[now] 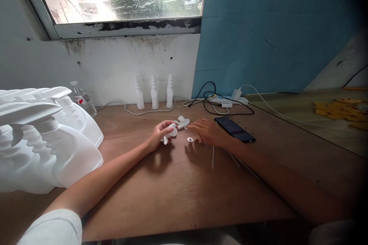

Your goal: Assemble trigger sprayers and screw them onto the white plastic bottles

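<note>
My left hand (157, 136) is closed around a white trigger spray head (172, 131), just above the wooden table. Close to its fingers lie more white spray head parts (183, 123), partly overlapping in view. My right hand (205, 131) reaches in from the right, palm down, its fingers bent and somewhat apart. Its fingertips are beside those parts; whether they touch cannot be made out. Below them a small white ring (190, 139) rests on the table. Thin white tubes (212, 157) lie under and beside my right forearm.
Several large white spray bottles (71, 149) crowd the left side, with a clear water bottle (83, 98) behind. Three slim white bottles (154, 93) stand against the wall. A phone (235, 129), black cable (230, 113) and power strip (227, 100) lie at the right back.
</note>
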The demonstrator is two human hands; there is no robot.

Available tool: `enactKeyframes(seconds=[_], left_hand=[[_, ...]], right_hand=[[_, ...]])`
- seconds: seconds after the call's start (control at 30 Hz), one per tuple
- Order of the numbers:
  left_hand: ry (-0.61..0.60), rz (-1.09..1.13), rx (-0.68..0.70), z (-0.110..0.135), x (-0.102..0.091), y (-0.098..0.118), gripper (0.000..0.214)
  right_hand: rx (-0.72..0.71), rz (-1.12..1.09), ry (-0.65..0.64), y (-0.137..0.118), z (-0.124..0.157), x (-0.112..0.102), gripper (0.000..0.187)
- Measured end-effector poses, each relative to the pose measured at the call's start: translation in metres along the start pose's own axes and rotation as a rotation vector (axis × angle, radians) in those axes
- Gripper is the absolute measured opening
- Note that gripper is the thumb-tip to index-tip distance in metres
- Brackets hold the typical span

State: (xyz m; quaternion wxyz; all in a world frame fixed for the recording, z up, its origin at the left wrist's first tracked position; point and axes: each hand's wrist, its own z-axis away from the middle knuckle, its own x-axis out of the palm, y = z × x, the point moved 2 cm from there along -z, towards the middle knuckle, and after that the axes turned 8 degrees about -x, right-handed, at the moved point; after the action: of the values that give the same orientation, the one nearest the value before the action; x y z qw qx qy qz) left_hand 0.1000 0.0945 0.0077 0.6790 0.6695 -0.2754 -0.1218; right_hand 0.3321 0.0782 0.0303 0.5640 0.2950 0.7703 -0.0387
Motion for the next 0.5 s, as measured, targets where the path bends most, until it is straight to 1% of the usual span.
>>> enactKeyframes(seconds=[0.07,0.13,0.17,0.2,0.23,0.27,0.3,0.37,0.43,0.5], left_hand=[[-0.008,0.107,-0.026,-0.002,-0.003,-0.001,0.054],[-0.025,0.137,-0.064,-0.004,-0.006,-0.001,0.051],[-0.024,0.137,-0.077,-0.005,-0.006,-0.001,0.048],[-0.022,0.133,-0.085,-0.005,-0.007,0.0,0.044],[-0.018,0.129,-0.091,-0.005,-0.007,0.0,0.042],[-0.014,0.126,-0.094,-0.005,-0.006,0.001,0.042],[-0.01,0.125,-0.098,-0.005,-0.006,0.002,0.043],[-0.002,0.122,-0.107,-0.004,-0.003,0.003,0.046],[0.026,0.102,-0.107,-0.004,-0.002,0.004,0.047],[0.065,0.067,-0.094,-0.004,-0.001,0.003,0.044]], right_hand=[[0.021,0.061,-0.072,0.008,0.005,0.004,0.042],[0.015,0.068,-0.155,0.016,0.009,0.007,0.042],[-0.009,0.052,-0.192,0.019,0.01,0.007,0.039],[-0.035,0.029,-0.208,0.02,0.012,0.007,0.034],[-0.054,0.001,-0.198,0.021,0.012,0.006,0.028],[-0.057,-0.033,-0.16,0.019,0.011,0.003,0.022],[-0.033,-0.074,-0.087,0.016,0.01,-0.001,0.016],[0.103,-0.202,0.148,0.005,0.005,-0.014,0.008],[0.294,-0.392,0.42,-0.013,-0.001,-0.029,0.007],[0.404,-0.615,0.605,-0.033,-0.009,-0.041,0.01]])
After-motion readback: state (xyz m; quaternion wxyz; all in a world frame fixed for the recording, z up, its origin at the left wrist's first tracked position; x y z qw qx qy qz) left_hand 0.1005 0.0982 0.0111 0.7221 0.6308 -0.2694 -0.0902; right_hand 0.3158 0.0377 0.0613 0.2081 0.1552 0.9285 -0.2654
